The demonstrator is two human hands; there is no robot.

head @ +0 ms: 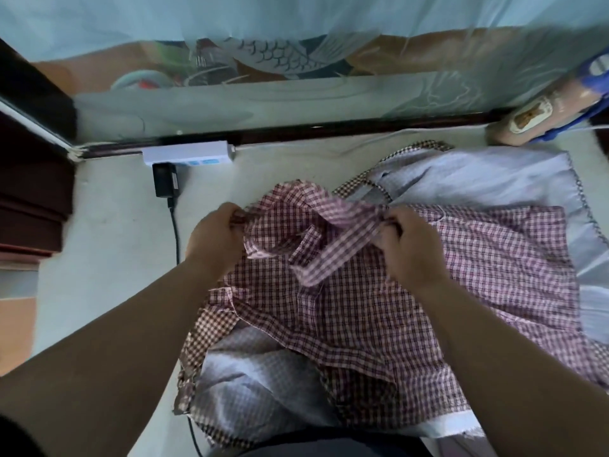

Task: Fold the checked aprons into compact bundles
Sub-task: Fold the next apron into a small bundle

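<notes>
Your left hand [216, 240] and right hand [403, 240] each pinch the red checked apron [362, 308], lifted just nearer you than the power strip [189, 155]; keep that edge taut, corners level.

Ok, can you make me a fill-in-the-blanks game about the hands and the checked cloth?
1. The left hand and the right hand both grip the pink ____ apron.
2. The power strip beyond the left hand is coloured ____.
3. The adapter right beside that strip is coloured ____.
Missing words: checked; white; black.
</notes>
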